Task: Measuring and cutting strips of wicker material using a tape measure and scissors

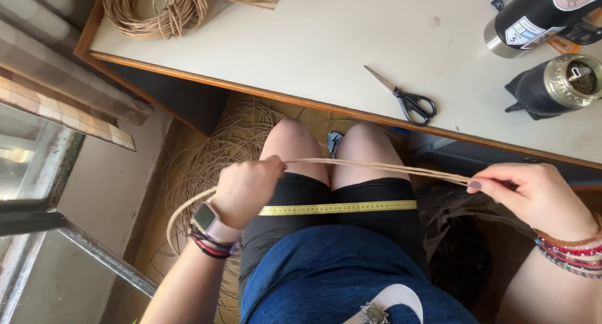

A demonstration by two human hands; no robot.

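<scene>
My left hand [246, 189] is closed around a bundle of thin tan cane strands [376, 167] just above my left knee. My right hand [533, 195] pinches the other end of the same strands between thumb and fingers, off to the right of my lap. The strands run taut between the two hands, and a loose length loops down past my left wrist. A yellow measuring tape [342, 207] lies flat across both thighs, just below the stretched strands.
A large coil of cane [207, 161] lies on the floor beneath my legs. On the white table [301, 42] above are black-handled scissors [407, 99], another cane coil [163, 7], a black bottle [533, 17] and a metal-rimmed cup [558, 83]. A window is at left.
</scene>
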